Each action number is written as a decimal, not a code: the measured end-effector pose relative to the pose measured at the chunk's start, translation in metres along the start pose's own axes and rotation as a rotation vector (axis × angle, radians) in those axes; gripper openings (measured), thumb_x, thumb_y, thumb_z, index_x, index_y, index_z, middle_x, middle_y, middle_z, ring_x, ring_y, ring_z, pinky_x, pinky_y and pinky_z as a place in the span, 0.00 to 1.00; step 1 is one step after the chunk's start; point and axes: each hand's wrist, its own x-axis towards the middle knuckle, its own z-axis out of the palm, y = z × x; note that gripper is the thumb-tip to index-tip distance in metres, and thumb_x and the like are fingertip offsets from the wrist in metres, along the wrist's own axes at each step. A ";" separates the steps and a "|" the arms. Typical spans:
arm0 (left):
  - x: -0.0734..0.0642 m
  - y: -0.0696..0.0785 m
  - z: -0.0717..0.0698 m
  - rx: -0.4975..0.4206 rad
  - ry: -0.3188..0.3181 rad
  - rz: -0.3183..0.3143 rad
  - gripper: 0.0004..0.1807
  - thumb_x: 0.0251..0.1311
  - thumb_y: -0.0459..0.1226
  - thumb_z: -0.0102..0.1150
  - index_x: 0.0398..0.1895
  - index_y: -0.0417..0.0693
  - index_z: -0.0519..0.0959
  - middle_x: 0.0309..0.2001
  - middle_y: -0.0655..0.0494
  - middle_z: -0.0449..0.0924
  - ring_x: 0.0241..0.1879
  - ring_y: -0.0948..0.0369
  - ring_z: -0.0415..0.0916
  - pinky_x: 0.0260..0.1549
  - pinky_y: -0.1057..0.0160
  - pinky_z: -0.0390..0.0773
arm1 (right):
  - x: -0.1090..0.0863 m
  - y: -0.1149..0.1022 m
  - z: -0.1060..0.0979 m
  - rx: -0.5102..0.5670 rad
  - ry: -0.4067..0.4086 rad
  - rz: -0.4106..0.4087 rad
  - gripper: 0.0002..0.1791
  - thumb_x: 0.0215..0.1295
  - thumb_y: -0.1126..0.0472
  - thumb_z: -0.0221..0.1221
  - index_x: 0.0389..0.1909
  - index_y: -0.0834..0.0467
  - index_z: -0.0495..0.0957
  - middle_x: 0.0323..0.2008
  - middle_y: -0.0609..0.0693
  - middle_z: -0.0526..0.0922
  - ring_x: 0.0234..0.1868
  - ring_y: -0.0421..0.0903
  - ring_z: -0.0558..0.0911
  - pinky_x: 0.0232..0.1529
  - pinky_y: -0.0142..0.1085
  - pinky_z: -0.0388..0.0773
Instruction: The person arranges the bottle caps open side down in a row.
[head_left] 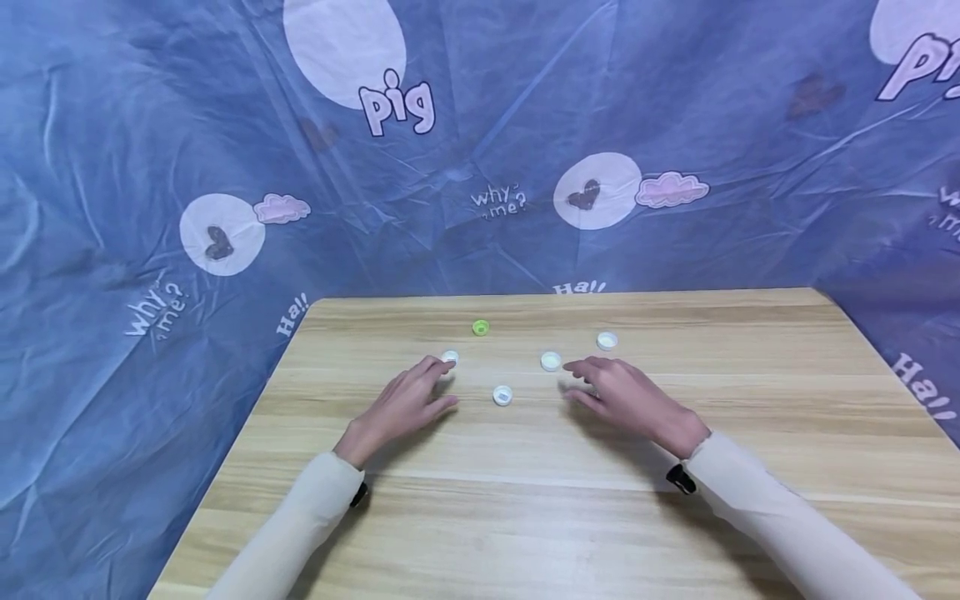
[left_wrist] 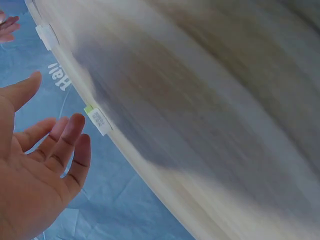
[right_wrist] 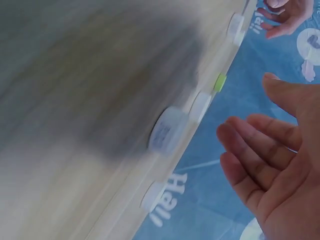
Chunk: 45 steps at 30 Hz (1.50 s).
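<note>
Small round caps, several white and one green, lie on the wooden table. My left hand (head_left: pixel 408 398) is held just above the table, its fingertips by the left white cap (head_left: pixel 450 357); nothing is in its grasp, and contact cannot be told. In the left wrist view its fingers (left_wrist: pixel 67 145) are loosely bent and apart. My right hand (head_left: pixel 622 392) hovers right of another white cap (head_left: pixel 551 361), fingers relaxed and holding nothing. Between the hands is a nearer white cap (head_left: pixel 502 396). Farther back are the green cap (head_left: pixel 481 328) and a white cap (head_left: pixel 607 341).
The wood-grain table (head_left: pixel 465 533) ends at a far edge against a blue printed cloth (head_left: pixel 450 225). The cloth also hangs along the left and right sides. Printed marks show on the side of a white cap (right_wrist: pixel 168 131) in the right wrist view.
</note>
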 end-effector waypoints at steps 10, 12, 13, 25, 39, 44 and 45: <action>0.011 0.007 0.009 0.025 -0.083 -0.009 0.27 0.61 0.48 0.61 0.59 0.43 0.73 0.46 0.53 0.78 0.44 0.60 0.77 0.41 0.57 0.77 | 0.023 -0.016 0.015 0.060 -0.117 0.059 0.17 0.61 0.59 0.63 0.49 0.63 0.79 0.39 0.54 0.84 0.37 0.46 0.83 0.39 0.40 0.80; 0.014 0.008 0.011 0.036 -0.103 -0.010 0.27 0.61 0.49 0.60 0.59 0.44 0.73 0.45 0.54 0.78 0.43 0.61 0.77 0.41 0.57 0.77 | 0.027 -0.019 0.019 0.064 -0.142 0.073 0.17 0.62 0.59 0.63 0.49 0.63 0.78 0.37 0.53 0.84 0.37 0.45 0.83 0.39 0.39 0.80; 0.016 0.009 0.012 0.041 -0.110 -0.010 0.27 0.61 0.49 0.60 0.59 0.44 0.74 0.44 0.54 0.78 0.43 0.61 0.77 0.41 0.58 0.77 | 0.030 -0.021 0.021 0.065 -0.155 0.078 0.17 0.62 0.59 0.63 0.49 0.63 0.78 0.36 0.52 0.84 0.36 0.44 0.83 0.39 0.39 0.80; 0.033 0.015 0.020 0.033 -0.177 -0.009 0.25 0.59 0.49 0.62 0.55 0.46 0.76 0.41 0.58 0.77 0.39 0.65 0.74 0.37 0.63 0.76 | 0.048 -0.034 0.041 0.062 -0.201 0.073 0.10 0.61 0.60 0.62 0.41 0.60 0.81 0.30 0.46 0.81 0.33 0.41 0.78 0.35 0.37 0.78; 0.042 0.023 0.022 0.036 -0.226 0.018 0.21 0.58 0.50 0.63 0.50 0.50 0.80 0.34 0.61 0.75 0.31 0.68 0.69 0.30 0.66 0.73 | 0.056 -0.036 0.054 0.080 -0.244 0.075 0.10 0.58 0.58 0.65 0.39 0.59 0.82 0.33 0.47 0.79 0.33 0.40 0.76 0.36 0.34 0.76; 0.044 0.025 0.024 0.041 -0.235 0.010 0.20 0.58 0.49 0.63 0.50 0.51 0.80 0.34 0.63 0.74 0.30 0.68 0.69 0.28 0.68 0.72 | 0.058 -0.039 0.055 0.072 -0.237 0.070 0.09 0.58 0.59 0.66 0.37 0.59 0.82 0.32 0.47 0.78 0.32 0.40 0.75 0.34 0.34 0.76; 0.044 0.025 0.024 0.041 -0.233 0.011 0.20 0.58 0.49 0.63 0.50 0.51 0.81 0.34 0.62 0.74 0.30 0.68 0.69 0.28 0.68 0.72 | 0.058 -0.039 0.055 0.068 -0.235 0.070 0.09 0.58 0.59 0.66 0.37 0.59 0.82 0.32 0.47 0.78 0.31 0.40 0.75 0.33 0.34 0.76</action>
